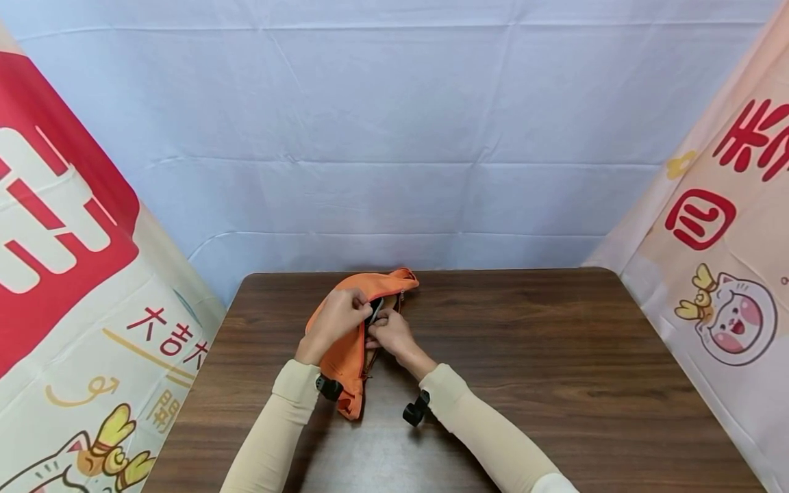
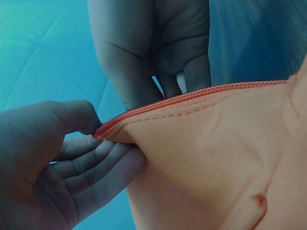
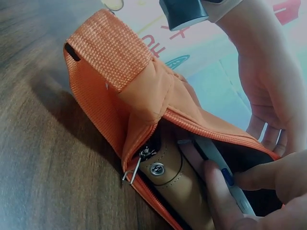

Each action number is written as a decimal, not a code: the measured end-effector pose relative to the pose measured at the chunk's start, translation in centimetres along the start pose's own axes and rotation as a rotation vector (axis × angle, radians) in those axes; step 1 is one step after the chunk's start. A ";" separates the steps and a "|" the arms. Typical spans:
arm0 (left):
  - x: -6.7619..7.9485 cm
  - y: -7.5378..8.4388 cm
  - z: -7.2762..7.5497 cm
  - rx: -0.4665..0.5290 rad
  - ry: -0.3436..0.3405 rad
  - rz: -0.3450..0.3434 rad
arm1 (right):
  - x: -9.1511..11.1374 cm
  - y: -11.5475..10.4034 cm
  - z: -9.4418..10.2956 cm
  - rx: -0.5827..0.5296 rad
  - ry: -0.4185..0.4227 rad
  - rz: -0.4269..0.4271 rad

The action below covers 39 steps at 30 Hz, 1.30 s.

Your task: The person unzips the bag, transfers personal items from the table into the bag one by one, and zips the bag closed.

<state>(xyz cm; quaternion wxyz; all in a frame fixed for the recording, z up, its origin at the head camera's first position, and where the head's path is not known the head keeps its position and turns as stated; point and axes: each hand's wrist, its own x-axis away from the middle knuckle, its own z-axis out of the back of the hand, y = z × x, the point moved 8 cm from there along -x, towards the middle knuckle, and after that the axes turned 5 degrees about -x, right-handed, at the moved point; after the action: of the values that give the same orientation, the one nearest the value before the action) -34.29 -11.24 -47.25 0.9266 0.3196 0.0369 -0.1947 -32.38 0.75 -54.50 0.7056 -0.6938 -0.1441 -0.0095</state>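
Observation:
An orange waist bag (image 1: 345, 359) lies on the table, its zipper (image 2: 192, 95) open. My left hand (image 1: 337, 318) pinches the zipped edge between thumb and fingers, holding the mouth apart. Inside the mouth, my right hand (image 1: 392, 333) pinches a slim, grey-edged, phone-like device (image 3: 213, 154) with a small blue part on its edge. Beside that device in the bag is a tan leather case (image 3: 180, 187) with a round metal snap. The device's lower part is hidden in the bag.
The dark wooden table (image 1: 555, 356) extends right of the bag. A pale cloth (image 1: 394, 137) hangs behind it, and printed banners stand at the left and right. The bag's orange webbing strap (image 3: 105, 48) loops out at one end.

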 end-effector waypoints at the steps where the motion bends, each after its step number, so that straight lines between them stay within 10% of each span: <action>1: 0.0 0.1 0.0 0.001 0.001 -0.002 | 0.0 0.0 0.0 0.000 0.005 0.000; 39: 0.0 0.5 -0.2 0.007 0.001 0.018 | -0.1 -0.7 -0.6 0.165 0.091 0.043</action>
<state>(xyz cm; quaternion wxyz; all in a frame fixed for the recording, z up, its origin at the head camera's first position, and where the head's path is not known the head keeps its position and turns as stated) -34.07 -10.78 -47.18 0.9271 0.3234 0.0336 -0.1863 -32.53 0.17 -53.82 0.7663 -0.6350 -0.0973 -0.0141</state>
